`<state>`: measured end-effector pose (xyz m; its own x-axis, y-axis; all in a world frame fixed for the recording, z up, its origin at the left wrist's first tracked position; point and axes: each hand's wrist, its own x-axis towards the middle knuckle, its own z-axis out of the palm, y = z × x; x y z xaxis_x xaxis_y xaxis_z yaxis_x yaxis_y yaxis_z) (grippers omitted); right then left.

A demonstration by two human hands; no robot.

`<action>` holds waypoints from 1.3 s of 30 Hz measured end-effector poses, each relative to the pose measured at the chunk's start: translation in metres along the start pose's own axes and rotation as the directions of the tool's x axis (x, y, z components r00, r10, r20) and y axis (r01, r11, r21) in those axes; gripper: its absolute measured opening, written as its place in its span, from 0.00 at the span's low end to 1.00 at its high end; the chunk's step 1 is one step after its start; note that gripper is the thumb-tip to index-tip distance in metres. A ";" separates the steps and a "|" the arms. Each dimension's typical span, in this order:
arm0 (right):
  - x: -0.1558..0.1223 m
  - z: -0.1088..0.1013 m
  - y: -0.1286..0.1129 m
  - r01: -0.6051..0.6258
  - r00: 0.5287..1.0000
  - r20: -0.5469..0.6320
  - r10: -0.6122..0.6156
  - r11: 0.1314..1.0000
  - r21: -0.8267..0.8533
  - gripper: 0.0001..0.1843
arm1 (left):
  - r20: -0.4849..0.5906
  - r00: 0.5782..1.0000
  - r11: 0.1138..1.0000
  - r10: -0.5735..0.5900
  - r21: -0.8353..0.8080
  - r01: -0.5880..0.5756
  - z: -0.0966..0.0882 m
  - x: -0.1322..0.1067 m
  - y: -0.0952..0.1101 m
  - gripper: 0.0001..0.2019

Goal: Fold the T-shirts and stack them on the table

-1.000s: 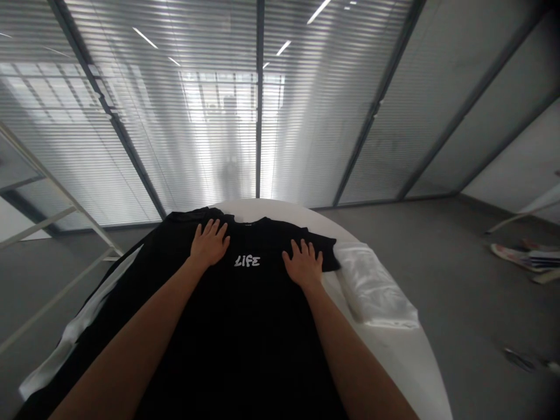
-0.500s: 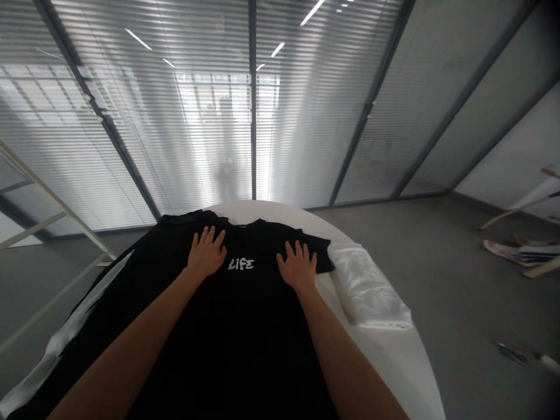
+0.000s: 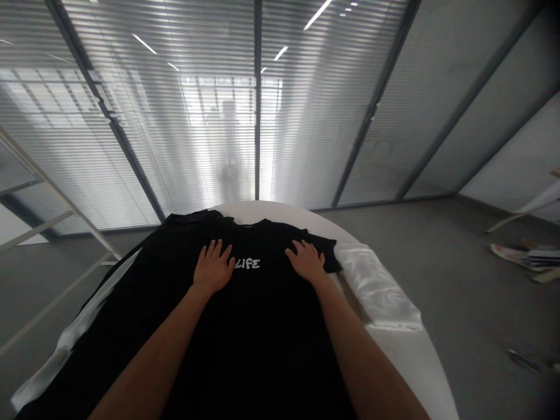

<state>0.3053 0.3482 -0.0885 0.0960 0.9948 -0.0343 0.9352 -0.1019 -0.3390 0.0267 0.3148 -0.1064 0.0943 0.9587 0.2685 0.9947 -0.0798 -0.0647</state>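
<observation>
A black T-shirt [image 3: 262,326] with white "LIFE" lettering lies spread over a round white table [image 3: 420,373], its neckline at the far side. My left hand [image 3: 214,266] rests flat on the chest, fingers apart, covering the start of the lettering. On the other side of the word, my right hand [image 3: 307,259] lies on the shirt near the sleeve, its fingers spread and slightly bent. Neither hand grips the cloth. More black cloth with a white stripe [image 3: 83,326] lies to the left; where it parts from the shirt I cannot tell.
A folded white satiny cloth [image 3: 380,286] sits at the table's right. On the left stands a pale metal frame [image 3: 56,189]. Glass panels with blinds [image 3: 210,146] rise behind the table. Blurred items [image 3: 525,256] lie on the grey floor at the right.
My left hand has slid down a little, toward the lettering, and now covers its first part. The right hand's fingers are more bent. The whole view has shifted slightly.
</observation>
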 end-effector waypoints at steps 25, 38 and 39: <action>0.018 -0.044 0.034 0.035 0.998 0.052 -0.040 0.995 0.096 0.25 | 0.006 1.000 0.999 -0.022 -0.026 0.023 -0.007 0.002 0.001 0.28; 0.012 -0.047 0.041 -0.088 0.996 0.013 0.089 0.994 -0.059 0.21 | 0.011 0.999 0.999 -0.030 -0.022 0.031 -0.006 0.002 0.001 0.27; 0.012 -0.048 0.041 -0.103 0.994 0.016 0.104 0.992 -0.070 0.21 | 0.010 0.999 0.999 -0.031 -0.022 0.031 -0.006 0.002 0.001 0.27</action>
<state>0.3611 0.3558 -0.0576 0.1872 0.9787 -0.0847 0.9419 -0.2033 -0.2674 0.0279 0.3153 -0.1004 0.0633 0.9633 0.2608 0.9978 -0.0561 -0.0350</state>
